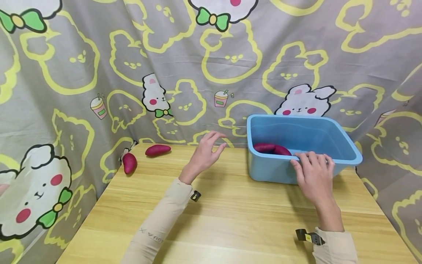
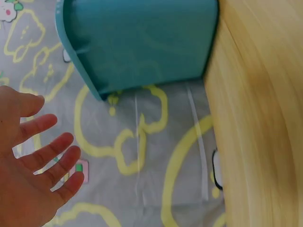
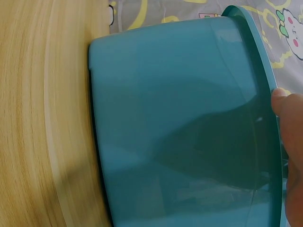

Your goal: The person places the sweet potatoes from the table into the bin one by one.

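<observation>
My right hand [image 1: 314,176] grips the near rim of a blue plastic bin [image 1: 273,168], fingers over the edge and thumb on the outside. In the right wrist view the thumb [image 3: 280,101] lies at the rim. Inside the bin, against its left side, lie red-purple sweet potatoes [image 1: 263,147], partly hidden by the near wall. Left of the bin, my left hand [image 1: 205,154] is raised over the table with fingers spread and nothing in it. Two more sweet potatoes lie at the far left: one at the back [image 1: 158,150], another at the table's left edge [image 1: 129,163].
The wooden table [image 1: 230,220] holds the bin at its back right. A grey curtain [image 1: 184,55] with cartoon prints hangs right behind the table and along both sides.
</observation>
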Action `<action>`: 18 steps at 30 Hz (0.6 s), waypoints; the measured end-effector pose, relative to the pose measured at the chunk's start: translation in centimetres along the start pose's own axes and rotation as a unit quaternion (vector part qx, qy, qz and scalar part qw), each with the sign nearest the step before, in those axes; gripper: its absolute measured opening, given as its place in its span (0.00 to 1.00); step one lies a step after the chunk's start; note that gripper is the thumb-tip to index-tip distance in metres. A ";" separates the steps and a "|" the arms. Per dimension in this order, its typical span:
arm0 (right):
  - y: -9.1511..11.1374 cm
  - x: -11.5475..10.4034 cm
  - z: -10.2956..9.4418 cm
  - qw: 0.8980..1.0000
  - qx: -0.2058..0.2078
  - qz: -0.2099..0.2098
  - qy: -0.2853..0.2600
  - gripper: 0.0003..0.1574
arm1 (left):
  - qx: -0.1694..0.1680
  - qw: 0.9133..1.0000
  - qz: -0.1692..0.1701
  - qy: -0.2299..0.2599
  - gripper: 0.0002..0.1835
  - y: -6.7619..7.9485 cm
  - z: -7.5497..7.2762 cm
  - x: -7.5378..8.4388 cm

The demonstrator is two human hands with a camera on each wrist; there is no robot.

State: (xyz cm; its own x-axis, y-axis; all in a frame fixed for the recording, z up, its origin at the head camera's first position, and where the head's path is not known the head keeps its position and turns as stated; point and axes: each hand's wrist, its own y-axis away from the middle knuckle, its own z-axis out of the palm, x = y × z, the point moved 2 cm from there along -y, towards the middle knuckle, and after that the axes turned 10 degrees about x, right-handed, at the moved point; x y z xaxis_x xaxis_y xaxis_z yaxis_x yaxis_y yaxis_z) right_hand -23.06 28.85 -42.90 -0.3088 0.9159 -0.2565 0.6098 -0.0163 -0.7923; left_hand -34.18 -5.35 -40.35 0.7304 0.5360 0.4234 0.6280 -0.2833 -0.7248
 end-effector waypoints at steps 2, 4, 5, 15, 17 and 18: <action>0.0 0.0 0.0 1.000 -0.001 0.000 0.001 0.19 | 0.002 1.000 -0.005 -0.010 0.13 0.2 -0.4 -0.6; 0.0 0.1 0.0 1.000 -0.001 0.001 0.002 0.19 | 0.004 1.000 -0.011 -0.015 0.13 0.4 -0.8 -1.1; 0.0 0.1 0.0 1.000 -0.001 0.001 0.002 0.19 | 0.004 1.000 -0.015 -0.018 0.13 0.6 -1.1 -1.4; 0.1 0.0 0.2 1.000 -0.002 0.003 0.000 0.19 | 0.017 0.998 -0.046 -0.046 0.13 1.2 -2.9 -3.7; 0.0 0.0 0.2 1.000 -0.002 0.002 0.001 0.19 | 0.016 0.997 -0.047 -0.051 0.13 1.2 -3.1 -4.0; 0.0 0.0 0.2 1.000 -0.002 0.002 0.001 0.19 | 0.016 0.997 -0.047 -0.054 0.13 1.2 -3.3 -4.1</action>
State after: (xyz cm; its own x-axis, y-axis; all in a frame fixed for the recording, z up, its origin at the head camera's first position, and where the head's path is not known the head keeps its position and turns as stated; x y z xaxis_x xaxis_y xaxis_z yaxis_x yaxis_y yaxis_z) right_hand -23.22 28.80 -43.02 -0.3051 0.9165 -0.2587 0.6135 -0.0186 -0.7895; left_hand -35.61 -10.49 -41.17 0.6343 0.6416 0.4312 0.6824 -0.2026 -0.7023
